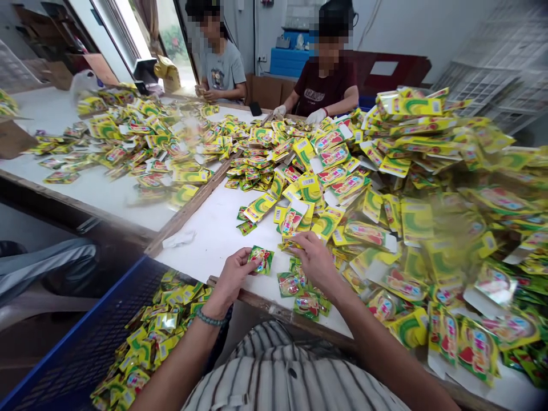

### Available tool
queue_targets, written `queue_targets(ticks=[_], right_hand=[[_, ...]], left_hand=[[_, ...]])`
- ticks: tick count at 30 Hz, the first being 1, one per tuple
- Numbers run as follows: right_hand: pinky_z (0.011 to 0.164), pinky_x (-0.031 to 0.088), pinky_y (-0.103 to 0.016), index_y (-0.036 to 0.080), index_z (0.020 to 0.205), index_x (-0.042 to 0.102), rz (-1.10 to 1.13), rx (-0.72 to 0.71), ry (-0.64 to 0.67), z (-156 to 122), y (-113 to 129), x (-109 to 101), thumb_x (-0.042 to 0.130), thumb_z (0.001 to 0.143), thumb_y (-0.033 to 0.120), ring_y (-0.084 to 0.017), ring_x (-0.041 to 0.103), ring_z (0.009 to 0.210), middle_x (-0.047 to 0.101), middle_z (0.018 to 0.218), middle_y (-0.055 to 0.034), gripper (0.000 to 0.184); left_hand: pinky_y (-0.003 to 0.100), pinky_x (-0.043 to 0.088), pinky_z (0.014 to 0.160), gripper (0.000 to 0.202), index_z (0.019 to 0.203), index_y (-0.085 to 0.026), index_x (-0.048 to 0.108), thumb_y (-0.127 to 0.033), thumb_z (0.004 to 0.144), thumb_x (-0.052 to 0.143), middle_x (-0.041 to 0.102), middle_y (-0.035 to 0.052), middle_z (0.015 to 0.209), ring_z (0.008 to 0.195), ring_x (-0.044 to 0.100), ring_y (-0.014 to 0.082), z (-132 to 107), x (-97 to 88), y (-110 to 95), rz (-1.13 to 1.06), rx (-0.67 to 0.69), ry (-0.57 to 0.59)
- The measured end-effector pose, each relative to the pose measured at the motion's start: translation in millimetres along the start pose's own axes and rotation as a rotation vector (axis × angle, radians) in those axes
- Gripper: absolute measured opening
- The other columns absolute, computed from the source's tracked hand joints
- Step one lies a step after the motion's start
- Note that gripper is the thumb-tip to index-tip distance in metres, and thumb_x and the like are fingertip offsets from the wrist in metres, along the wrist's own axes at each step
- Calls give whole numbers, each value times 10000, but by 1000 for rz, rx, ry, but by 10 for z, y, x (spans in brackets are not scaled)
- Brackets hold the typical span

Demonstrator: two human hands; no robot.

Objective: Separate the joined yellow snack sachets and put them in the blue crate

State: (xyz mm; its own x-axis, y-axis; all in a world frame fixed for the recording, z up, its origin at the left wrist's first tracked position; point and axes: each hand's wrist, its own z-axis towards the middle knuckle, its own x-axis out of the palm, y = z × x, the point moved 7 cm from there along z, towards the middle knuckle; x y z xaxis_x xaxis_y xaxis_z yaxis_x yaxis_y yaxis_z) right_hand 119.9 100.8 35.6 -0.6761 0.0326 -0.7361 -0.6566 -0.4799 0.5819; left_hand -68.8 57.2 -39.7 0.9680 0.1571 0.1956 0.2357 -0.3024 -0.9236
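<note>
My left hand (237, 272) pinches a small green sachet (261, 260) with a red fruit print, held just over the table's front edge. To its right, my right hand (315, 258) has its fingers closed on a yellow packet (291, 240) at the near side of the big pile; the fingers partly cover it. Below that hand several loose green sachets (306, 305) lie on the white table (209, 228). Yellow flat boxes (259, 206) with white open flaps lie just beyond both hands.
A blue crate (81, 342) at lower left holds many yellow packets (165, 321). A wooden strip (192, 200) divides the table. High heaps of yellow boxes (411, 142) rise on the right. Two people (327, 85) sit across the table, one wearing white gloves.
</note>
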Motion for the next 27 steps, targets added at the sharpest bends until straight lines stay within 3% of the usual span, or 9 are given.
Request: queue_targets(ticks=[6,10,12,17,21,27], right_hand=[[672,481,-306,191,917,658,-6,78,97,-51,-41,27,571,845,223,-212,642,759,690,808,-50,118],[767,476,-309,192,906,670,111,52,-65,-36,-4,-122,564,862,270,-205,631,855,682,915,-71,139],[776,471,-307,198,906,665,192,95,-77,-23,-15,-137,558,866,293,-200,627,862,684,924,-64,149],[651,456,-265,190,889,628,426,213,29,-26,-24,73,572,839,303,-167,604,728,677,832,-31,135],[696,453,-277,193,883,634,388,129,92,-29,63,202,581,815,244,-169,604,757,681,850,-30,101],[691,446,-274,192,848,632,375,81,110,-12,150,193,577,816,218,-165,596,738,666,808,-24,69]], left_hand=[[201,437,568,366,835,-129,649,-387,619,791,674,10,741,618,554,99,24,43,-57,52,13,19],[198,407,546,404,866,-136,615,-357,588,807,663,-3,718,600,539,97,25,15,-82,73,21,-15],[200,404,552,395,878,-145,603,-344,598,798,661,-11,720,607,544,100,23,15,-92,80,32,-23],[221,433,614,331,902,-149,638,-299,635,765,682,0,770,658,588,124,-15,179,-64,67,-38,112],[234,451,629,325,888,-139,658,-281,620,777,689,17,761,661,606,137,-93,304,-64,-68,-131,228],[250,467,693,315,873,-132,683,-336,650,773,692,31,774,717,617,152,-114,347,-58,-226,-183,249]])
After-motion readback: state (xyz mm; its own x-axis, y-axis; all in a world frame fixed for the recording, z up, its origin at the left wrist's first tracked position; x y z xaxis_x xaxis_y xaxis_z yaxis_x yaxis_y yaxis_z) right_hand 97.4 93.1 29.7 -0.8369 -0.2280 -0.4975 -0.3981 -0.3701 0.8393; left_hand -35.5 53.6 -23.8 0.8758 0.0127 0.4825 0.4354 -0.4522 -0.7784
